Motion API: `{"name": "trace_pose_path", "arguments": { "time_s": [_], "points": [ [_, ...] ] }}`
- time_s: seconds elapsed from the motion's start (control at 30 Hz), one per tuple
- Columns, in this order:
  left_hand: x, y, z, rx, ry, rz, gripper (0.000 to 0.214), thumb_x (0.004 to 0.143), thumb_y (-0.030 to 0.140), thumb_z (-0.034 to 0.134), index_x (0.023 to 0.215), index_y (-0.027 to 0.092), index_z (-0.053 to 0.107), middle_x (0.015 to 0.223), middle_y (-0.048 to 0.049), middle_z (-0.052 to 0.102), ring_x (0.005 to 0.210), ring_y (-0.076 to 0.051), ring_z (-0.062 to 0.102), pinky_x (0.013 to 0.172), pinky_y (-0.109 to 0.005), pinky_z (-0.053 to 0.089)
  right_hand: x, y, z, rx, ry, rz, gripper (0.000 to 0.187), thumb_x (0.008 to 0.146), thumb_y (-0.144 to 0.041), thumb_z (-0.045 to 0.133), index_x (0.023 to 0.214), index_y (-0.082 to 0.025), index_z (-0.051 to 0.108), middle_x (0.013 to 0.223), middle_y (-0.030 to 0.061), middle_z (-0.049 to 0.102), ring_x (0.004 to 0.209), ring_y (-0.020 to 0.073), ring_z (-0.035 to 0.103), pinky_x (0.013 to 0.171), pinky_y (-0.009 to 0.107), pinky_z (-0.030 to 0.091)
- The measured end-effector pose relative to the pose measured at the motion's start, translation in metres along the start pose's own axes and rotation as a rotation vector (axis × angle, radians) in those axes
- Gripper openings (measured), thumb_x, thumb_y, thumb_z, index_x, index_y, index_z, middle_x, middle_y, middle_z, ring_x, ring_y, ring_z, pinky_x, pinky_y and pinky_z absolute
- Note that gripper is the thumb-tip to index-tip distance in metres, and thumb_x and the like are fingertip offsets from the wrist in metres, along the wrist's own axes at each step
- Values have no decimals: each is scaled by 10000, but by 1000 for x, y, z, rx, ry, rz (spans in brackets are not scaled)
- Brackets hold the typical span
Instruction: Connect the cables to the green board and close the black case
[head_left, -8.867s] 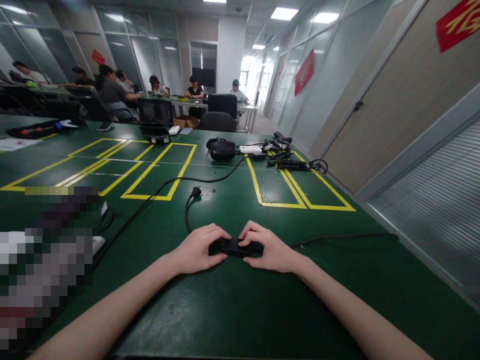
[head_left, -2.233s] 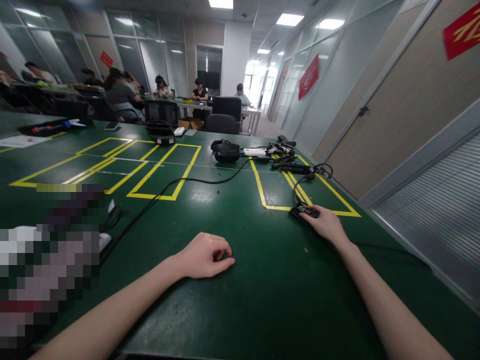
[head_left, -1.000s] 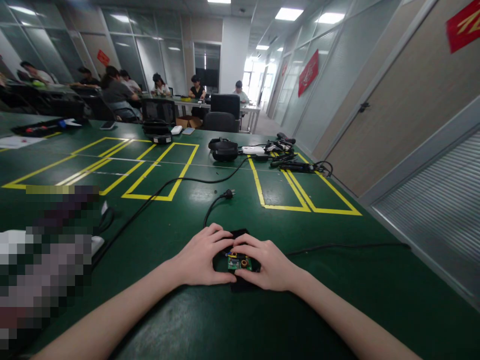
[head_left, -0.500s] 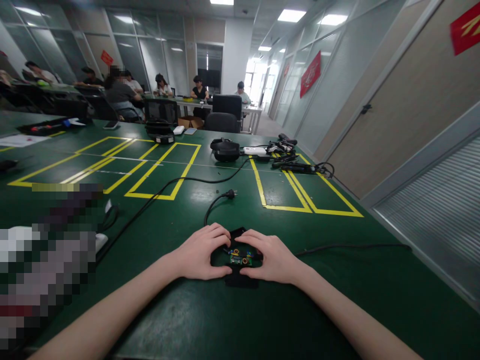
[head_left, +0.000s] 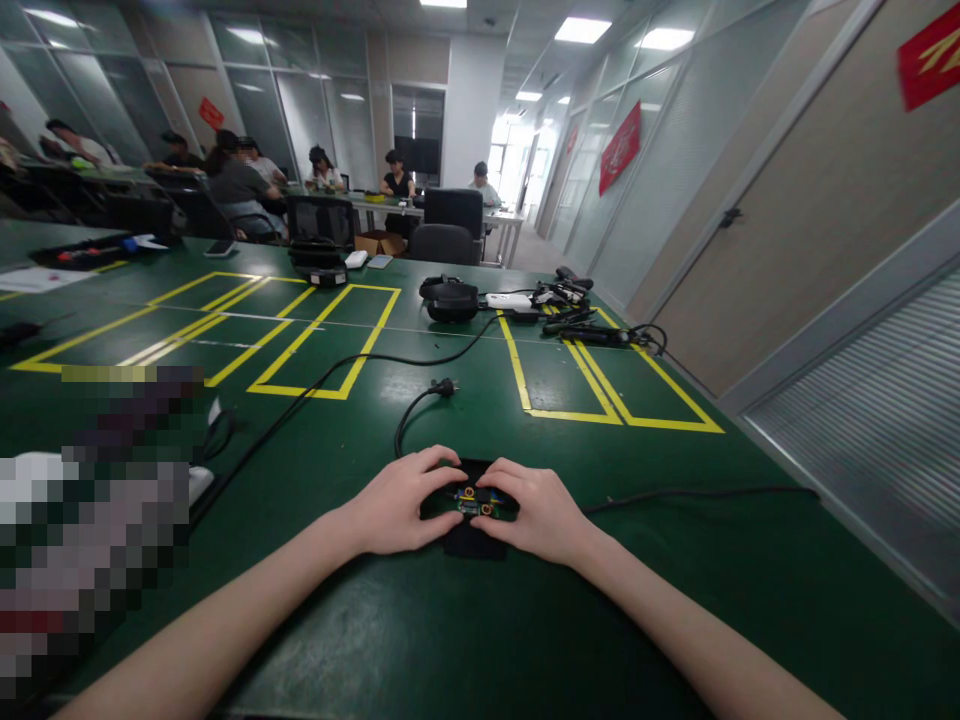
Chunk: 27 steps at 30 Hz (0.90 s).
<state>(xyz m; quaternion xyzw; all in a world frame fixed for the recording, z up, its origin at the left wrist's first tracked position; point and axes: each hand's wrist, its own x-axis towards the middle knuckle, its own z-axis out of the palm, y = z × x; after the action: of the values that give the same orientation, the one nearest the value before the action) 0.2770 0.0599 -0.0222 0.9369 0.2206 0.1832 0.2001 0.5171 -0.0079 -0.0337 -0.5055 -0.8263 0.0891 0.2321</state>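
Observation:
An opened black power adapter [head_left: 475, 548] lies on the green table in front of me. In its casing sits a green circuit board [head_left: 471, 507] with copper-wound coils and small blue and yellow parts. My left hand [head_left: 397, 503] curls around the left end of the adapter, thumb near and fingers on the far side. From the right, my right hand [head_left: 536, 510] grips the other end in the same way. The fingers hide both ends of the board. A black cord with a plug [head_left: 446, 388] runs out beyond my left hand, and another cord [head_left: 697, 493] leads off to the right.
Yellow tape outlines [head_left: 375, 340] mark the green table [head_left: 360, 640]. Farther back lie a black headset [head_left: 450, 300], a white device [head_left: 510, 302] and a tangle of black gear [head_left: 574, 310]. A long cable [head_left: 322, 380] crosses leftwards. Several people sit at distant tables.
The adapter has shifted slightly away from me and left, its near black flap with it. The plug has slid a little left, and my right hand has moved slightly left.

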Motion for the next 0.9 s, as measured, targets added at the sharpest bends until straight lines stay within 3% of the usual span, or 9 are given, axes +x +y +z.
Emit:
{"name": "trace_pose_path", "arguments": {
  "time_s": [0.1, 0.23, 0.5, 0.6, 0.7, 0.83, 0.9],
  "points": [
    [0, 1, -1, -16, -30, -43, 253, 991, 275, 552, 1203, 218, 678, 1201, -67, 655, 969, -191, 699, 850, -291, 558, 0, 0, -1, -8, 3, -5, 270, 809, -332, 840, 1013, -203, 719, 1032, 51, 749, 839, 210, 742, 712, 295, 558],
    [0, 4, -1, 5, -60, -107, 239, 1002, 264, 540, 1186, 219, 686, 1103, -41, 676, 821, -162, 687, 742, -262, 531, 0, 1, 1, 52, 18, -34, 268, 835, -306, 812, 1062, -204, 713, 1053, 63, 752, 871, 209, 743, 743, 294, 568],
    [1, 1, 3, 0, -35, -155, 219, 994, 248, 583, 1183, 230, 693, 1012, -22, 725, 857, -175, 699, 753, -252, 510, 0, 3, 3, 178, 58, -86, 342, 886, -263, 743, 1216, -224, 661, 1211, 93, 713, 1035, 225, 725, 889, 330, 575],
    [1, -1, 3, 11, -20, -153, 220, 1009, 258, 565, 1189, 232, 688, 1027, -23, 726, 843, -166, 697, 759, -250, 512, -1, 5, -7, 176, 18, -26, 368, 869, -277, 728, 1215, -224, 616, 1273, 100, 633, 825, 163, 692, 754, 297, 563],
    [1, -3, 2, 15, 0, -142, 209, 1016, 274, 555, 1172, 225, 685, 1024, -25, 727, 822, -158, 692, 749, -250, 510, -2, 11, -18, 185, -42, 28, 310, 868, -258, 693, 1151, -213, 576, 1145, 67, 644, 675, 122, 593, 634, 263, 487],
    [2, -7, -2, 16, 30, -174, 156, 978, 312, 616, 1058, 210, 701, 914, -11, 730, 777, -162, 684, 687, -246, 483, -2, 23, -29, 151, -125, 109, 93, 935, -295, 612, 951, -204, 598, 815, 2, 641, 640, 140, 559, 606, 259, 401],
    [2, -8, -5, 3, 37, -176, 146, 968, 321, 620, 962, 201, 703, 871, -8, 727, 751, -160, 674, 662, -242, 468, -1, 26, -32, 149, -166, 130, 186, 974, -325, 564, 851, -196, 618, 740, 5, 639, 641, 148, 563, 615, 266, 386]
  ]
}}
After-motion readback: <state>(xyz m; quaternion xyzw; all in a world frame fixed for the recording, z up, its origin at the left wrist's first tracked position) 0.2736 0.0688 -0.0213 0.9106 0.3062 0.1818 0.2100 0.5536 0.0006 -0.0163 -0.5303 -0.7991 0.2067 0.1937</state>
